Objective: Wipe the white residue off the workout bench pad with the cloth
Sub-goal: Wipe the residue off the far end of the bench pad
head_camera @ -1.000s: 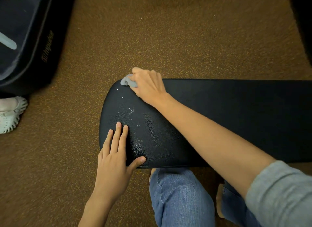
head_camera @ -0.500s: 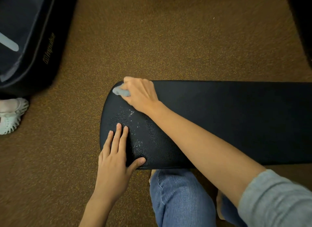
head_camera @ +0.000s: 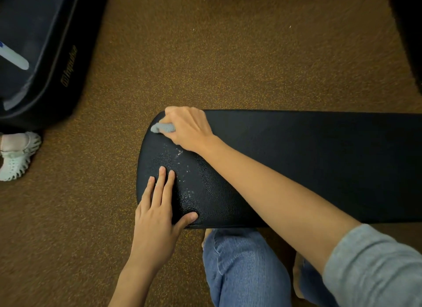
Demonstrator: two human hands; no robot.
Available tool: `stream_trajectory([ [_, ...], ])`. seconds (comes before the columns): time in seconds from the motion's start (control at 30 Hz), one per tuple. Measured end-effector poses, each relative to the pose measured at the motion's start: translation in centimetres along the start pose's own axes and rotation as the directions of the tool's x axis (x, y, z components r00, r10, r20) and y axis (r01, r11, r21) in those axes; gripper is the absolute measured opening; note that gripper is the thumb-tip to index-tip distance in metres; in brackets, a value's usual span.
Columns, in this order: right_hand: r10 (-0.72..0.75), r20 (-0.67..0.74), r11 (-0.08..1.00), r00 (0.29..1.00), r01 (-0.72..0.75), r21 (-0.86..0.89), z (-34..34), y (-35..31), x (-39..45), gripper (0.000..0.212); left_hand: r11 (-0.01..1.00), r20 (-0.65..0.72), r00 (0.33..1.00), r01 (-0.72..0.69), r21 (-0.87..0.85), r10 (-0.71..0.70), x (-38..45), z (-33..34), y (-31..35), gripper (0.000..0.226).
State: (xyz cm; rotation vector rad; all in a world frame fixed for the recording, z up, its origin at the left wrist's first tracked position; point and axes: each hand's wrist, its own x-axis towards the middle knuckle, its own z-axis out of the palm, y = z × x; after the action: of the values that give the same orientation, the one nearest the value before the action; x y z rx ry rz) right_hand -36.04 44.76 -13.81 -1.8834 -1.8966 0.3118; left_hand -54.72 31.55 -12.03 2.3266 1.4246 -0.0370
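Bench pad [head_camera: 296, 160]: white residue [head_camera: 180, 156] between hands; right hand [head_camera: 189, 129] clenched on grey cloth [head_camera: 163, 127], left hand [head_camera: 157, 213] flat, fingers spread.

gold logo lettering running along the sloped side of the black machine housing [head_camera: 57, 62] at far left, too blurred to spell out with certainty, preceded by a small square emblem, no other text legible anywhere

left hand [head_camera: 157, 213] blocks near end, pad [head_camera: 308, 160] rightward open

A grey sleeve [head_camera: 374, 268] pushed above the right elbow, blue jeans [head_camera: 242, 268], bare forearms.
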Motion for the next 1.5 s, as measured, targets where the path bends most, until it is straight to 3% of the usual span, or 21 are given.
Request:
stream_trajectory([
  [0.13, -0.074, 0.049, 0.997, 0.996, 0.076, -0.028, -0.6, 1.1, -0.4, 0.026, 1.0, -0.006, 1.0, -0.005, -0.005, 0.005, 0.0, 0.0, 0.0, 0.097],
  [0.37, 0.125, -0.075, 0.961, 0.989, -0.14, -0.237, -1.4, -0.1, -1.1, 0.035, 1.0, -0.003, 1.0, -0.006, 0.02, 0.006, 0.1, 0.1, -0.1, 0.098],
  [0.57, -0.051, 0.033, 0.988, 0.998, 0.055, -0.145, -1.2, -3.5, -8.6, 0.05, 1.0, -0.008, 1.0, -0.01, 0.012, 0.01, 0.0, 0.4, -0.2, 0.101],
  [0.67, 0.021, 0.068, 0.997, 0.997, -0.015, -0.075, -3.0, -2.9, -9.2, 0.06, 0.99, -0.012, 1.0, -0.02, -0.139, 0.018, 0.3, -0.4, -0.1, 0.102],
  [0.77, 0.147, -0.043, 0.977, 0.988, -0.152, -0.153, -4.8, -1.2, -9.4, 0.058, 0.928, -0.15, 0.981, 0.057, -0.369, -0.12, 1.6, -1.8, 2.0, 0.1],
  [0.87, 0.214, 0.012, 0.954, 0.977, -0.206, -0.219, -4.5, 1.2, -11.1, 0.054, 0.972, -0.287, 0.948, 0.073, -0.223, -0.137, 4.6, -1.6, 5.6, 0.093],
  [1.0, 0.224, 0.073, 0.943, 0.972, -0.197, -0.268, -3.5, 3.4, -12.7, 0.055, 0.991, -0.31, 0.942, 0.135, -0.006, -0.131, 10.2, 1.2, 6.9, 0.068],
  [1.13, 0.235, 0.046, 0.937, 0.971, -0.214, -0.276, -3.2, 3.5, -12.8, 0.054, 0.998, -0.296, 0.954, -0.031, 0.059, 0.047, 12.1, 2.5, 5.1, 0.059],
  [1.23, 0.248, 0.042, 0.944, 0.968, -0.232, -0.237, -3.1, 3.1, -12.7, 0.056, 0.988, -0.305, 0.947, -0.13, -0.081, 0.1, 8.3, 2.7, 5.1, 0.053],
  [1.33, 0.244, 0.052, 0.948, 0.968, -0.227, -0.222, -3.2, 3.2, -12.6, 0.053, 0.973, -0.31, 0.938, -0.199, -0.115, 0.155, 4.5, 3.4, 5.1, 0.048],
  [1.5, 0.231, 0.086, 0.958, 0.969, -0.211, -0.193, -3.6, 3.6, -12.5, 0.055, 0.957, -0.315, 0.913, -0.288, -0.044, 0.26, 9.1, 2.1, 3.6, 0.048],
])
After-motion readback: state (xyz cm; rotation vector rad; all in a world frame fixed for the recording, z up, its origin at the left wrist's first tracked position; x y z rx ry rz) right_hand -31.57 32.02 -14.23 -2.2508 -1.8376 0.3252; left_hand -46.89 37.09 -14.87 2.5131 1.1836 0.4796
